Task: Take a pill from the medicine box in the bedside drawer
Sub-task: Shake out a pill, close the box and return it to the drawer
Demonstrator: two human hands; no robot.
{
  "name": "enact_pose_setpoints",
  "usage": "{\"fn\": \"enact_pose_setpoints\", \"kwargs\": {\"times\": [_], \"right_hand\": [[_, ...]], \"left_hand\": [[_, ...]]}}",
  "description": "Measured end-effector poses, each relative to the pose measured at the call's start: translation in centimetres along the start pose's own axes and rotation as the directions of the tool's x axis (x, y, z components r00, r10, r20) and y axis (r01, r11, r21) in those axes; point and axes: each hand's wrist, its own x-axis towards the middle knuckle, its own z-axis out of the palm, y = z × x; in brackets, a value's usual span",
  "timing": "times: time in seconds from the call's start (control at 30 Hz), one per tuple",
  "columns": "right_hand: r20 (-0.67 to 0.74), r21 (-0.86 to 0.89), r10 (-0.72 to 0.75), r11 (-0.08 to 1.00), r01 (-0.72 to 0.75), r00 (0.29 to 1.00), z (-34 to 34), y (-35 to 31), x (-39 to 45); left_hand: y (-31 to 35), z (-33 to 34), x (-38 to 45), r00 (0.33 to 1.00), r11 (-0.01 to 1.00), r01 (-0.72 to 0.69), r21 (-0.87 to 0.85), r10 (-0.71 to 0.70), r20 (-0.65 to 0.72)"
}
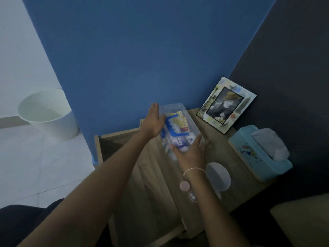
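Note:
A clear plastic medicine box [179, 107] with a blue handle [173, 127] on its lid lies at the back of the wooden bedside table [160, 184]. Packets and small bottles show through its walls. My left hand [154, 122] lies flat against the box's left side, fingers stretched out. My right hand [191, 152] cups the box's near end from the right. Both hands hold the box between them. The open drawer [99, 148] juts out to the left under my left forearm; its inside is dark.
A framed picture [226, 105] leans in the back right corner. A light blue tissue box [260, 154] stands at the table's right edge. A round white object [219, 175] and small pinkish items [185, 185] lie near my right wrist. A white bin [48, 113] stands on the floor at left.

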Motion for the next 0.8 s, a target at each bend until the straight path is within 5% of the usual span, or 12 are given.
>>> {"fn": "enact_pose_setpoints", "kwargs": {"times": [0.2,0.3,0.47,0.8], "right_hand": [[-0.19,0.019,-0.016,1.0,0.02,0.982,3.0,0.2,-1.6],[-0.228,0.158,0.059,0.987,-0.023,0.972,3.8,0.3,-2.1],[-0.233,0.245,0.071,0.969,-0.012,0.97,3.8,-0.3,-2.3],[-0.056,0.36,-0.043,0.931,0.06,0.998,5.6,-2.0,-10.3]], "left_hand": [[-0.4,0.5,3.8,0.997,0.998,0.016,0.059,-0.021,0.077],[-0.8,1.1,4.2,0.998,0.993,0.054,-0.102,-0.051,0.039],[-1.2,0.4,3.4,0.992,0.939,0.102,-0.329,-0.119,-0.03],[-4.3,-6.5,-5.4,0.984,0.953,0.126,-0.275,-0.155,-0.085]]}}
